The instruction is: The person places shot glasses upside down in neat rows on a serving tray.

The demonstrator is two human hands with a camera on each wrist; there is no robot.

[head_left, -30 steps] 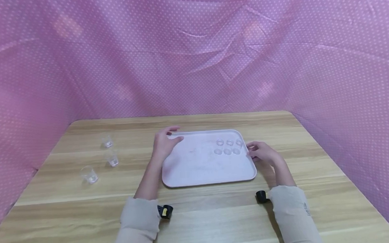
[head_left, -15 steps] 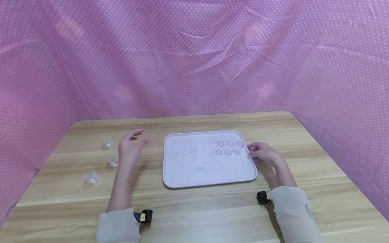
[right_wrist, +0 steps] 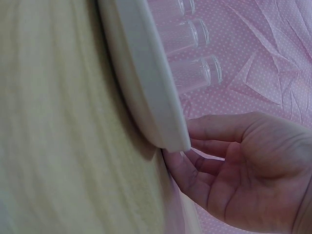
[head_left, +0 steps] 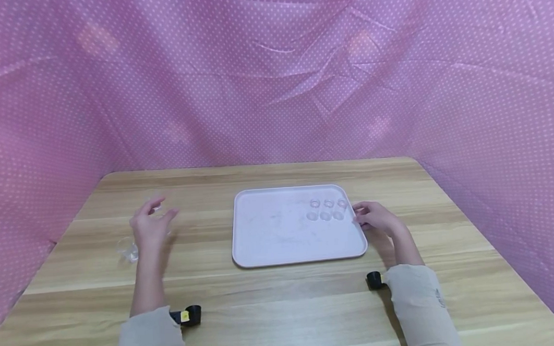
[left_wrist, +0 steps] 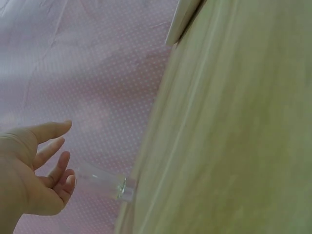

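Note:
My left hand [head_left: 150, 227] hovers over the left side of the table, fingers apart and loosely bent, holding nothing. Around it stand clear small glasses: one glass [head_left: 128, 250] to its left, another [head_left: 156, 205] just past its fingers, and a third mostly hidden behind the hand. In the left wrist view an upright glass [left_wrist: 100, 179] shows beyond the fingertips. My right hand [head_left: 375, 219] pinches the right rim of a white tray [head_left: 271, 244]. Several upturned glasses [right_wrist: 192, 75] stand in two rows on the tray's right part.
The wooden table [head_left: 289, 313] carries the tray near its middle. A pink dotted cloth [head_left: 272, 89] hangs behind and at both sides. Black wrist cameras sit at both sleeves, the left camera [head_left: 192, 315] and the right camera [head_left: 374, 280].
My left hand has moved left from the tray's left edge to the glasses at the table's left. My right hand stays at the tray's right rim.

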